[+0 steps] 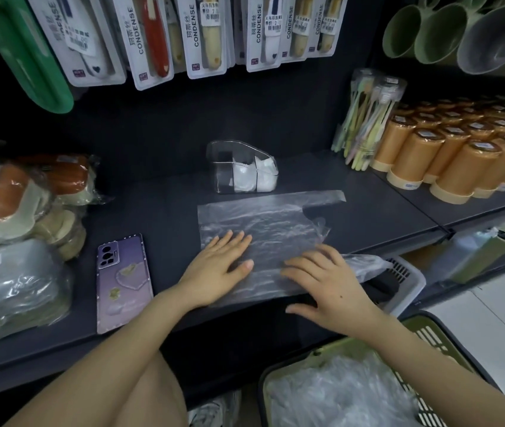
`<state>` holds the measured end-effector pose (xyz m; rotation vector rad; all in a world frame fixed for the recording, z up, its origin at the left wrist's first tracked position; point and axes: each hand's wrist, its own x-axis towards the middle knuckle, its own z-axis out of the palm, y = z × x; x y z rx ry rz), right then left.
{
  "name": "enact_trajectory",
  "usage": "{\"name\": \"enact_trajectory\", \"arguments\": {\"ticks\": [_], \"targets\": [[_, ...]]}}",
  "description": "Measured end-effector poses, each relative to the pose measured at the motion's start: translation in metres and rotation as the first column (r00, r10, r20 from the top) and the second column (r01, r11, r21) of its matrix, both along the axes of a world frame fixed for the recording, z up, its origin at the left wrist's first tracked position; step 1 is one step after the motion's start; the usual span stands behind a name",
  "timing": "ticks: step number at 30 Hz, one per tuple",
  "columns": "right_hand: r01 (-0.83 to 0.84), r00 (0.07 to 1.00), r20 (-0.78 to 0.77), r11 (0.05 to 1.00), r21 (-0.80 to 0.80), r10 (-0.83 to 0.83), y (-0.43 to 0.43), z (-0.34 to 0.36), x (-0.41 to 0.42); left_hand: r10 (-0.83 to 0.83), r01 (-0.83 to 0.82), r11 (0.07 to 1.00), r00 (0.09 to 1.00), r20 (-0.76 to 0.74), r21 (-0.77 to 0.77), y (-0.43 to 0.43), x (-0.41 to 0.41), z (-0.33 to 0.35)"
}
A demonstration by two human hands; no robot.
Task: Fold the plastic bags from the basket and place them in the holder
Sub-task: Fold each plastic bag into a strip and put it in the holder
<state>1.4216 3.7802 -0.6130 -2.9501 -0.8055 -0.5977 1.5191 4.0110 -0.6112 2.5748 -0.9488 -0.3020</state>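
Your left hand [217,269] and right hand [328,285], fingers straight, press thin clear plastic bag [263,223] flat on dark shelf [152,211], not yet folded. Clear plastic holder [229,161] behind holds few folded bags; green slatted basket [436,337] heaped with more: most work left

The plastic bag [263,220] lies flat on the shelf [368,211] — holder [242,167] behind it, phone [123,282] to its left, basket [439,337] below, before the shelf.

Dark shelf [159,211], loaded.
A plastic bag [263,220] lies flat mid-front, a clear holder [239,167] behind it, a phone [123,282] near the front edge, wrapped packs [14,241] at the left end.
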Motion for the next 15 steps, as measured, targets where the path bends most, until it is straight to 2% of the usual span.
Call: {"name": "enact_trajectory", "arguments": {"ticks": [2,4,6,9,12,15], "targets": [[-0.03,0.996,0.088,0.999,0.038,0.027,0.001,-0.001,0.0,0.093,-0.162,0.933,0.971,-0.219,-0.321,0.004,-0.004,0.008],[-0.004,0.992,0.126,0.988,0.154,-0.016,0.002,0.006,-0.001,0.095,-0.308,0.806,0.91,-0.403,-0.506,0.01,-0.01,0.016],[0.059,0.996,0.053,0.955,0.291,-0.078,0.006,0.02,-0.009,0.103,-0.37,0.74,0.887,-0.45,-0.561,0.017,-0.017,0.02],[0.282,0.943,-0.293,0.842,0.46,-0.156,0.013,0.056,-0.016,0.121,-0.466,0.665,0.838,-0.532,-0.584,0.027,-0.025,0.027],[0.412,0.838,-0.532,0.783,0.467,-0.123,0.014,0.085,0.0,0.123,-0.588,0.536,0.764,-0.634,-0.605,0.031,-0.021,0.033],[0.417,0.79,-0.602,0.822,0.388,-0.117,0.017,0.1,0.033,0.145,-0.665,0.422,0.721,-0.678,-0.616,0.03,-0.016,0.041]]}}
